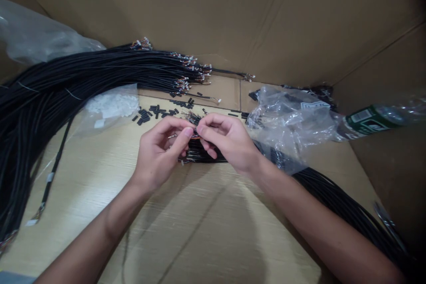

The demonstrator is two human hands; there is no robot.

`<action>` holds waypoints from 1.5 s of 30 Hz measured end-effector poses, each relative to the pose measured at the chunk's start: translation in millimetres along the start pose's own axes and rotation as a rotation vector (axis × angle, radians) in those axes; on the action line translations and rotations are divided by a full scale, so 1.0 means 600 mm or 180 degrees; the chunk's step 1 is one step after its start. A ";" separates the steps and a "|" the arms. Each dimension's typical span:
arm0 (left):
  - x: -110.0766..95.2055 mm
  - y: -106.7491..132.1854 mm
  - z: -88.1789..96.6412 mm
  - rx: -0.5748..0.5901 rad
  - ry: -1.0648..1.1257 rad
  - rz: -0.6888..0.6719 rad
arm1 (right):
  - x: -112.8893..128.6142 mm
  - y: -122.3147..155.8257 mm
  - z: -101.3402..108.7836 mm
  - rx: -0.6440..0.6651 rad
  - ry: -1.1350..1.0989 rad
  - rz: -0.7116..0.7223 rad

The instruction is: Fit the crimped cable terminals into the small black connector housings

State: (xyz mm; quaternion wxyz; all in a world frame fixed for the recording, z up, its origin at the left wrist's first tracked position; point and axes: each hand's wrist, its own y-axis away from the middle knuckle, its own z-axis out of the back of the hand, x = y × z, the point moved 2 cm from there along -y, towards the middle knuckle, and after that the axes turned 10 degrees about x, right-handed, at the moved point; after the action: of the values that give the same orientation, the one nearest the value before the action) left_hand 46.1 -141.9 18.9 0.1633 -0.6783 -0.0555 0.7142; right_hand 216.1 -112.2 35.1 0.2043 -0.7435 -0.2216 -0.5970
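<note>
My left hand (163, 148) and my right hand (226, 137) meet at the middle of the table, thumbs and forefingers pinched close together. Between the fingertips are thin wires at the end of a black cable; the exact piece each hand grips is too small to make out. Just beneath and behind the hands lie the loose wire ends of a bundle of black cables (333, 191), which runs off to the lower right under my right forearm. Short black tubing pieces (156, 111) are scattered just beyond my left hand.
A thick pile of black cables (66, 71) with white connectors fills the left. A bag of white connectors (113, 104) lies beside it. At right are a crumpled clear bag (289, 120), a bottle with a green label (372, 122) and tweezers (388, 222). Cardboard walls (213, 13) enclose the back.
</note>
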 end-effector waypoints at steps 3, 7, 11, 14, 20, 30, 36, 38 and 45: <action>-0.002 -0.004 0.001 -0.0066 0.0116 0.0150 | -0.002 0.004 -0.004 -0.0186 0.0442 0.0292; -0.005 -0.007 0.003 -0.0063 0.0150 0.0236 | 0.004 0.011 -0.010 -0.0460 0.1444 0.0760; -0.006 -0.006 0.003 -0.0050 0.0156 0.0241 | 0.012 0.018 -0.019 -0.0635 0.2656 0.1567; -0.008 -0.006 0.002 -0.0072 0.0124 0.0218 | 0.011 0.021 -0.026 -0.0542 0.3217 0.1900; -0.004 -0.003 0.000 -0.0094 -0.0025 0.0139 | 0.008 0.012 -0.018 -0.0350 0.1705 0.0947; 0.001 0.005 -0.003 0.0089 -0.0340 -0.0384 | 0.009 -0.002 -0.002 -0.0002 -0.0022 0.0080; -0.002 0.001 0.000 0.0057 -0.0197 0.0011 | 0.011 0.001 -0.002 -0.0238 0.0371 0.0519; -0.002 0.000 0.001 0.0075 -0.0226 0.0049 | 0.013 0.004 -0.004 -0.0252 0.0549 0.0567; 0.002 0.001 0.002 0.0146 -0.0113 0.0057 | 0.020 0.007 -0.008 -0.0255 0.0727 0.0546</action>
State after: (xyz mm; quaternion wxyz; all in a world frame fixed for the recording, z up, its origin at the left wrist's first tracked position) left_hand 44.9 -142.3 17.7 0.1714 -0.6621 -0.0360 0.7287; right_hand 217.1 -117.6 47.6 0.2486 -0.6945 -0.1086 -0.6664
